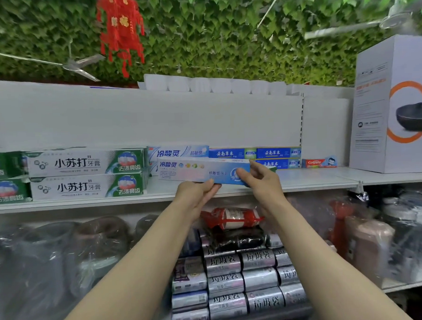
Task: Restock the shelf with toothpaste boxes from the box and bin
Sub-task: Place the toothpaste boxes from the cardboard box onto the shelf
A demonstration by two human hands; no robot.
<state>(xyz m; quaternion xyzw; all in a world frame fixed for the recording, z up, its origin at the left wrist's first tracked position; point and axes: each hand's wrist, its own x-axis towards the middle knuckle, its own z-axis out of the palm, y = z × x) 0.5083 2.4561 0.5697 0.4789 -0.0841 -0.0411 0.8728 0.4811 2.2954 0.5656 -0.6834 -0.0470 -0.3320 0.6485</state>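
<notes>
Left hand [197,192]: fingers and thumb pinch the lower edge of a long pale-blue and white cardboard toothpaste box [201,172], near its middle. Right hand [259,182]: fingers curled round the right end of the same box. Held box: lying lengthwise, slightly tilted, at the front of the white metal shelf [302,180]; whether its underside touches the shelf cannot be told. Behind the held box: one matching pale-blue toothpaste box [180,152], lying flat. Left of the held box: two stacked white and green toothpaste boxes [85,175], with further green boxes [5,178] beyond them at the frame edge. Right of the held box: dark-blue toothpaste boxes [275,157] stacked in two rows, then one small red toothpaste box [319,163]. Far right of the held box: tall white carton printed with an orange ring and a black pot [394,108], standing upright on the shelf. Below the held box, lower shelf: silver-wrapped rolls [239,284] in stacks, a red and white packet [234,217] on top, plastic-wrapped goods [64,258] to either side.
</notes>
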